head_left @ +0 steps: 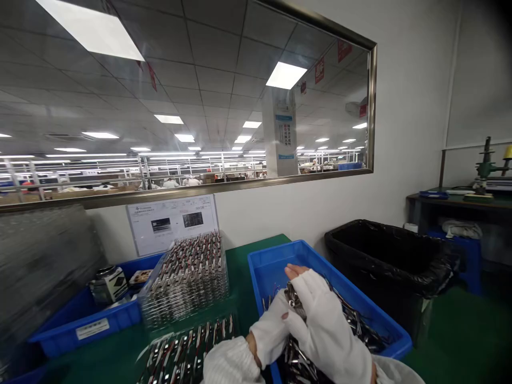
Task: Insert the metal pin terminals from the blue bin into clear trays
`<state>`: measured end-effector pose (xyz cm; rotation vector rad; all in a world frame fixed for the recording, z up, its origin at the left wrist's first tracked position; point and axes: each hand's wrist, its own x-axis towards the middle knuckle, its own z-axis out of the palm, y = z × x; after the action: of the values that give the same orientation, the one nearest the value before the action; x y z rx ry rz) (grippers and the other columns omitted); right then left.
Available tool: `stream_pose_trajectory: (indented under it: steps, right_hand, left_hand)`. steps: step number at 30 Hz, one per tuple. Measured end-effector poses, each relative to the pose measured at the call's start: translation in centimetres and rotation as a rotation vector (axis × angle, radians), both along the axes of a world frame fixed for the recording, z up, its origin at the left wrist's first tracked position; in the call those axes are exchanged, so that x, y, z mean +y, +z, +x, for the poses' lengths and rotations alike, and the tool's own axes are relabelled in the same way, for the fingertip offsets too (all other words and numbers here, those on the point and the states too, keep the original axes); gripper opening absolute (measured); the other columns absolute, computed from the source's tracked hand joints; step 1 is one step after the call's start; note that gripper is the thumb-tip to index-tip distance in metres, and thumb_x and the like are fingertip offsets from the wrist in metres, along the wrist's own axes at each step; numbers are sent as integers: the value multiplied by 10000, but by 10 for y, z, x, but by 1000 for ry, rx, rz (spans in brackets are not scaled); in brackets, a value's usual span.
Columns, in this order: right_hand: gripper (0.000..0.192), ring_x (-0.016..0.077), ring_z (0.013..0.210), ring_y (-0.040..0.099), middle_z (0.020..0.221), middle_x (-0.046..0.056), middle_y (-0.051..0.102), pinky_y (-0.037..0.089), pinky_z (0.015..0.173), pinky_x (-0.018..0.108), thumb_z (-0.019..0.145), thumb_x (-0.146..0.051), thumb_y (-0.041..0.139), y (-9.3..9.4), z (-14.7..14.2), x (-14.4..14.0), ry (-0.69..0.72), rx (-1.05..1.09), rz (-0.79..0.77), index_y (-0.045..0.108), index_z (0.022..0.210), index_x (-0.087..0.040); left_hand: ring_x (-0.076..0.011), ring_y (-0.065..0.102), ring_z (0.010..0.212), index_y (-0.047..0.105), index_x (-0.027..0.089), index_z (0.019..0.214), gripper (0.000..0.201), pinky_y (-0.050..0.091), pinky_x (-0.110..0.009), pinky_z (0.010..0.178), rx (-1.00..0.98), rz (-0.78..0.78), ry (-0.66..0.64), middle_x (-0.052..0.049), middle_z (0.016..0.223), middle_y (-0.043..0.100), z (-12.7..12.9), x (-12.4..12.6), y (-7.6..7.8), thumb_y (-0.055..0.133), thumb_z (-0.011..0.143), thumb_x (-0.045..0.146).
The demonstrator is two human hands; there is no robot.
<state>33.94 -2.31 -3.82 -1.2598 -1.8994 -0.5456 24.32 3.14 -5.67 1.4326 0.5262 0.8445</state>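
Note:
Both my hands wear white fingerless gloves and are pressed together over a blue bin [280,261] holding several small dark metal parts [356,322]. My right hand [324,314] lies on top, fingertips pointing away. My left hand [272,330] is under and beside it. Between them they clasp a bunch of the metal parts [294,301]. A stack of clear trays filled with parts [188,274] stands to the left of the bin.
A second blue bin [86,320] with a tape roll [108,282] sits at left. A black-lined waste bin [392,261] stands right of the table. An instruction sheet [172,221] leans on the wall below a window. A dark bench [460,200] is far right.

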Motion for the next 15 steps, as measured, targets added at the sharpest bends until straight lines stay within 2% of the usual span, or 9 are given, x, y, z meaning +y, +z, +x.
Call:
stream_pose_trajectory:
  steps: [2, 4, 6, 9, 11, 15]
  right_hand:
    - [535, 241, 1083, 321, 1181, 74, 392, 245, 910, 416, 721, -325, 426, 0, -3, 2, -6, -7, -29, 279, 1215, -184]
    - [424, 233, 1025, 384, 1106, 60, 465, 267, 887, 421, 732, -298, 419, -3, -5, 4, -22, -29, -131, 384, 1147, -222]
    - [413, 234, 1005, 405, 1084, 71, 481, 290, 871, 418, 733, -300, 419, -4, -4, 5, -17, -40, -172, 399, 1136, -209]
    - [545, 255, 1083, 332, 1181, 110, 382, 279, 885, 431, 725, -305, 419, -4, -1, 1, 37, 57, 59, 254, 1221, -151]
    - [547, 265, 1092, 320, 1191, 112, 369, 274, 881, 450, 725, -291, 410, -3, 0, -2, 41, 109, 159, 233, 1226, -159]
    - [426, 245, 1008, 411, 1086, 72, 476, 308, 855, 433, 722, -290, 432, -3, -3, -2, -20, 25, -93, 381, 1139, -217]
  left_hand:
    - [-197, 477, 940, 557, 192, 909, 363, 339, -336, 854, -35, -6, -4, -63, 846, 589, 0, 3, -3, 508, 655, 446]
    - [-207, 471, 945, 564, 200, 902, 384, 329, -344, 864, -76, 1, -4, -62, 835, 590, 0, 4, -3, 537, 619, 458]
    - [-214, 470, 944, 571, 191, 884, 398, 328, -343, 862, -104, 9, -5, -65, 837, 589, 1, 2, 0, 558, 592, 462]
    - [-230, 478, 922, 579, 156, 840, 405, 340, -353, 837, -105, 15, -42, -84, 860, 585, 2, -6, 9, 555, 587, 471]
    - [-234, 484, 901, 581, 147, 806, 391, 350, -356, 817, -100, 38, -55, -93, 863, 585, 2, -11, 15, 548, 592, 473]
    - [-221, 483, 897, 565, 158, 830, 359, 348, -330, 816, -130, 98, 34, -84, 880, 581, 1, -14, 14, 548, 609, 441]
